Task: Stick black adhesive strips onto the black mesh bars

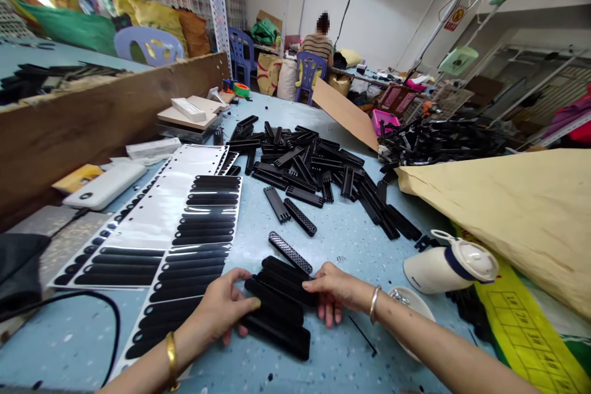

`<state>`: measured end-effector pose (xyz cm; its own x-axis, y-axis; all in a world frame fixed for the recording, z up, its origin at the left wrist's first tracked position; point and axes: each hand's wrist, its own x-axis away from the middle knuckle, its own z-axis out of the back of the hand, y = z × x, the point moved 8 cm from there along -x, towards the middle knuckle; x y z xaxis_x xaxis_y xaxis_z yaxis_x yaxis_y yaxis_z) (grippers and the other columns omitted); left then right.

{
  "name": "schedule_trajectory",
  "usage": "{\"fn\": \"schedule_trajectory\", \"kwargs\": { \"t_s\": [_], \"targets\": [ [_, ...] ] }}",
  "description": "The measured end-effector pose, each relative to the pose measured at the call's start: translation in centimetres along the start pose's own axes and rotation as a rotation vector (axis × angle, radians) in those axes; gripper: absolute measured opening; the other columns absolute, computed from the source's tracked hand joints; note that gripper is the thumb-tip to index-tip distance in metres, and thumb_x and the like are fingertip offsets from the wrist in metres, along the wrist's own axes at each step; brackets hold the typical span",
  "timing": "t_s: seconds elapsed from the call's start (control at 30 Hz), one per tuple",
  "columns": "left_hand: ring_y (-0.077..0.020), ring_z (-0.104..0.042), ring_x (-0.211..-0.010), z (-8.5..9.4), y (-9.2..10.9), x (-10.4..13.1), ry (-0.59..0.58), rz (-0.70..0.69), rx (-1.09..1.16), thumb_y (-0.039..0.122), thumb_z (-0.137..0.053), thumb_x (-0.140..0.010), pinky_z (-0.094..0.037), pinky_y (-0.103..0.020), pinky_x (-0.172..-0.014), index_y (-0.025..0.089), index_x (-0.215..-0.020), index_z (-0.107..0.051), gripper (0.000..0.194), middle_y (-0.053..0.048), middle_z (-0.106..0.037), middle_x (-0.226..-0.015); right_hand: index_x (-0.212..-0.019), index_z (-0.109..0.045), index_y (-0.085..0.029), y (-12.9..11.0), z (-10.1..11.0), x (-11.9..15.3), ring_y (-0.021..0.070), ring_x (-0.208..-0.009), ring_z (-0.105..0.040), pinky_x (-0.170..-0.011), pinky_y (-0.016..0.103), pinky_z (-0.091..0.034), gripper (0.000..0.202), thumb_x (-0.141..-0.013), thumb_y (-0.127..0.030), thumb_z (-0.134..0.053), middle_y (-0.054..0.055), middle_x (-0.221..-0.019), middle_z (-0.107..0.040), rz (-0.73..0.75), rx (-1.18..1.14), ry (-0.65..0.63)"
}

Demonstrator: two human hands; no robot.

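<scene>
While left hand [226,308] and right hand [335,292] flank black strips [277,308] (stacked), fingers clamp stack ends.

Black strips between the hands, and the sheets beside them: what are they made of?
Black strips: probably moulded plastic, matte, rigid, straight-edged; a loose one nearby shows perforations. Sheets: apparently glossy white backing paper carrying black oblong stickers, glare on the bare liner.

White walls [392,18], blue speckled table [332,234], purple plastic chairs [148,44] (one occupied), metal shelving [217,6], bright light.
</scene>
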<state>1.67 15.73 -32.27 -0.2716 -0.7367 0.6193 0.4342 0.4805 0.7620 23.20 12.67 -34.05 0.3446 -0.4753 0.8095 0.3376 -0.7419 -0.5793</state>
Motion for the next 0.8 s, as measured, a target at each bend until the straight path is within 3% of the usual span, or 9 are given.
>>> {"fn": "schedule_trajectory", "kwargs": {
  "t_s": [0.07,0.13,0.23,0.3,0.43,0.53,0.63,0.73,0.8],
  "targets": [
    [-0.0222,-0.066,-0.045,0.1,0.2,0.1,0.032,-0.028,-0.021,0.041,-0.063,-0.065,-0.036,-0.022,-0.028,0.013,-0.134,-0.031,0.080,0.011,-0.052,-0.052,-0.066,-0.048,-0.017,-0.2,-0.1,0.0,0.0156,-0.030,-0.057,-0.026,0.018,-0.039,0.038,-0.091,-0.046,-0.051,0.005,-0.043,-0.061,-0.045,0.128,0.018],
    [-0.0208,-0.064,-0.044,0.2,0.5,0.1,0.054,-0.074,-0.104,0.041,-0.058,-0.070,-0.035,-0.023,-0.030,0.013,-0.131,-0.040,0.070,0.009,-0.053,-0.053,-0.063,-0.047,-0.017,-0.3,-0.2,-0.2,0.0161,-0.027,-0.055,-0.025,0.018,-0.036,0.048,-0.094,-0.053,-0.042,0.007,-0.040,-0.059,-0.092,0.228,0.024],
    [-0.0162,-0.059,-0.043,0.3,1.7,-0.1,0.096,-0.218,-0.299,0.041,-0.057,-0.073,-0.038,-0.024,-0.040,0.015,-0.100,-0.062,0.038,0.008,-0.052,-0.050,-0.064,-0.044,-0.019,-0.1,0.0,-0.3,0.0183,-0.028,-0.057,-0.026,0.020,-0.035,0.053,-0.096,-0.058,-0.031,0.009,-0.040,-0.059,-0.140,0.298,0.040],
    [-0.0156,-0.057,-0.047,0.5,2.4,-0.1,0.142,-0.301,-0.375,0.040,-0.059,-0.072,-0.040,-0.025,-0.049,0.017,-0.087,-0.065,0.029,0.007,-0.051,-0.048,-0.063,-0.044,-0.020,-0.1,0.4,-0.3,0.0181,-0.029,-0.056,-0.027,0.020,-0.035,0.054,-0.096,-0.060,-0.030,0.009,-0.039,-0.059,-0.125,0.326,0.083],
    [-0.0182,-0.058,-0.056,1.0,2.6,0.1,0.208,-0.324,-0.352,0.039,-0.063,-0.069,-0.041,-0.028,-0.058,0.014,-0.110,-0.059,0.049,0.006,-0.054,-0.055,-0.057,-0.046,-0.020,-0.5,1.6,0.7,0.0149,-0.032,-0.053,-0.029,0.020,-0.036,0.050,-0.087,-0.060,-0.051,0.002,-0.037,-0.053,0.040,0.352,0.271],
    [-0.0158,-0.056,-0.052,0.6,1.2,0.2,0.106,-0.237,-0.093,0.033,-0.069,-0.058,-0.040,-0.027,-0.052,0.012,-0.115,-0.050,0.063,0.007,-0.055,-0.059,-0.060,-0.052,-0.018,-0.2,1.7,1.7,0.0134,-0.037,-0.052,-0.033,0.021,-0.037,0.033,-0.074,-0.041,-0.072,-0.003,-0.042,-0.053,0.125,0.370,0.326],
    [-0.0107,-0.052,-0.051,-0.2,-0.2,0.5,0.000,-0.164,0.144,0.019,-0.072,-0.046,-0.038,-0.023,-0.050,0.015,-0.116,-0.046,0.075,0.009,-0.054,-0.068,-0.063,-0.054,-0.018,-0.1,1.1,2.3,0.0118,-0.040,-0.049,-0.038,0.021,-0.035,0.022,-0.072,-0.029,-0.071,-0.005,-0.045,-0.050,0.191,0.412,0.352],
    [-0.0088,-0.050,-0.053,-0.4,-0.7,0.9,0.004,-0.201,0.200,0.013,-0.065,-0.046,-0.038,-0.023,-0.052,0.014,-0.125,-0.042,0.083,0.009,-0.053,-0.070,-0.057,-0.050,-0.019,-1.0,0.1,3.0,0.0115,-0.045,-0.046,-0.044,0.022,-0.031,0.030,-0.079,-0.031,-0.065,-0.005,-0.045,-0.046,0.291,0.513,0.417],
    [-0.0088,-0.049,-0.053,-0.4,-0.6,1.1,0.026,-0.233,0.200,0.014,-0.062,-0.049,-0.039,-0.024,-0.053,0.012,-0.126,-0.043,0.080,0.009,-0.053,-0.068,-0.056,-0.051,-0.019,-2.6,-0.6,3.8,0.0136,-0.052,-0.050,-0.051,0.025,-0.032,0.036,-0.087,-0.037,-0.058,-0.002,-0.051,-0.051,0.451,0.733,0.519]
  ]
}}
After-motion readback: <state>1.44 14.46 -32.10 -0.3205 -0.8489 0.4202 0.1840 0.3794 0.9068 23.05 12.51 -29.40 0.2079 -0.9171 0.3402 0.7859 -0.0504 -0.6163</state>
